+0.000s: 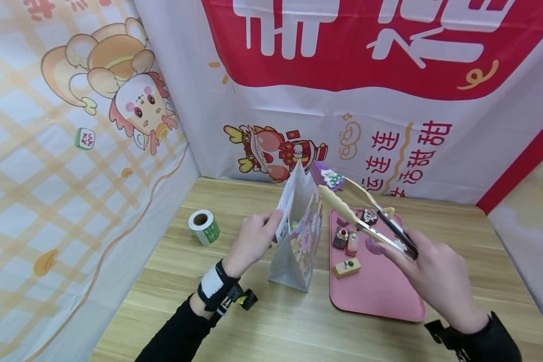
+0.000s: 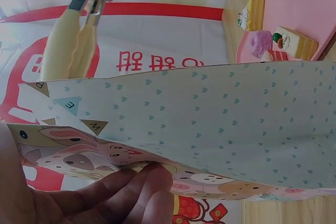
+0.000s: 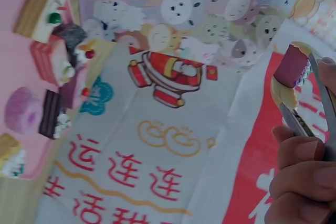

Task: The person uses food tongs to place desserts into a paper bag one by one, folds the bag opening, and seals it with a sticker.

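My left hand [image 1: 253, 234] pinches the near left wall of an upright paper bag [image 1: 305, 246] with cartoon animal faces. In the left wrist view, the fingers [image 2: 152, 182] lie against the printed outside and the bag's mouth gapes. A bit of yellow-green shows inside the bag in the head view. My right hand [image 1: 439, 274] grips food tongs [image 1: 346, 208] with metal arms and cream tips. Between those tips sits a purple cake slice [image 3: 290, 66] with white and green topping, held above the bag's far right edge.
Right of the bag lies a pink tray [image 1: 380, 296] with several small toy cakes, among them a cream-coloured slice [image 1: 346, 268] and a purple ring-shaped cake [image 3: 24, 109]. A roll of green-and-white labels [image 1: 204, 227] stands to the left. Printed cloth walls [image 1: 262, 110] enclose the wooden table.
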Motion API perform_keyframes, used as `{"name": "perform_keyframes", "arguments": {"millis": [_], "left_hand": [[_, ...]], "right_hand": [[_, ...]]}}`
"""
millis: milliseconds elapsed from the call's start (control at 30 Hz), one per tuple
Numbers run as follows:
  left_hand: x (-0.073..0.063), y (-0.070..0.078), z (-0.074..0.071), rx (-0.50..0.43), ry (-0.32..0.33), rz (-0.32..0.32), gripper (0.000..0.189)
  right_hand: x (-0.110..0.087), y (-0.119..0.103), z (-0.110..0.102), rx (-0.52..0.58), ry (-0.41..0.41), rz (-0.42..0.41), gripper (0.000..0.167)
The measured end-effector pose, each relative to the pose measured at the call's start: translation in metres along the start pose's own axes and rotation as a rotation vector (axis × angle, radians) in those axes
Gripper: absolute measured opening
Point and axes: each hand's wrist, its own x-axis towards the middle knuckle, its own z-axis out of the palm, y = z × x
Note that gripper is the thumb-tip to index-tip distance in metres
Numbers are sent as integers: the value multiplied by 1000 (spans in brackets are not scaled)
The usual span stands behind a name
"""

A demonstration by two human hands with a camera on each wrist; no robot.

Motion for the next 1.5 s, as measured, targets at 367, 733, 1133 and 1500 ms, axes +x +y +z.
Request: {"name": "perform_keyframes", "arguments": {"millis": [367, 733, 1133, 1500], "left_hand": [[0, 0, 0, -4, -15, -9, 59], [0, 0, 1, -10, -18, -15, 61], [-1, 1, 2, -1, -5, -8, 58], [0, -1, 2, -31, -11, -20, 61]], "right_hand": [[27, -20, -13, -62, -66, -124, 57], [46, -28, -44, -184, -205, -107, 57], [45, -29, -47, -178, -254, -49, 64], [2, 3, -29, -27, -209, 148, 53]]}}
